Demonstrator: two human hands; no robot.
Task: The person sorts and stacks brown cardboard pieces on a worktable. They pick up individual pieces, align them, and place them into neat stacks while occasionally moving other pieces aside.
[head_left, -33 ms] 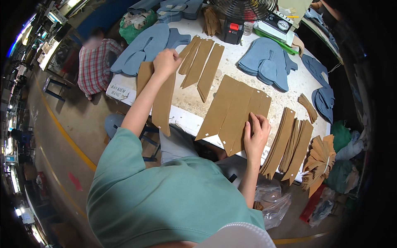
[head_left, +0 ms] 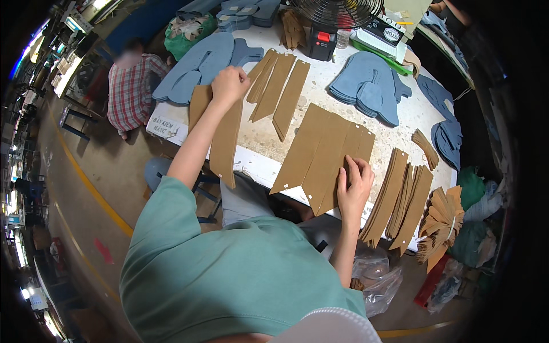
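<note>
My left hand (head_left: 230, 86) is over the upper end of a stack of long brown strips (head_left: 224, 146) at the table's left front edge. Its fingers are curled in at the stack's top end, and their tips are partly hidden. My right hand (head_left: 355, 186) rests with thumb and fingers apart on a row of brown strips with slanted ends (head_left: 311, 151), laid side by side. Small white marks show at the strip ends. Between the hands and farther back lie several more brown strips (head_left: 274, 86).
Notched brown strips (head_left: 384, 197) and a fanned brown bundle (head_left: 443, 223) lie on the right. Blue-grey cut pieces (head_left: 197, 66) are stacked at the left, with another stack (head_left: 366, 86) at the right. A fan (head_left: 337, 11) stands at the back. Someone in a checked shirt (head_left: 134, 88) crouches at left.
</note>
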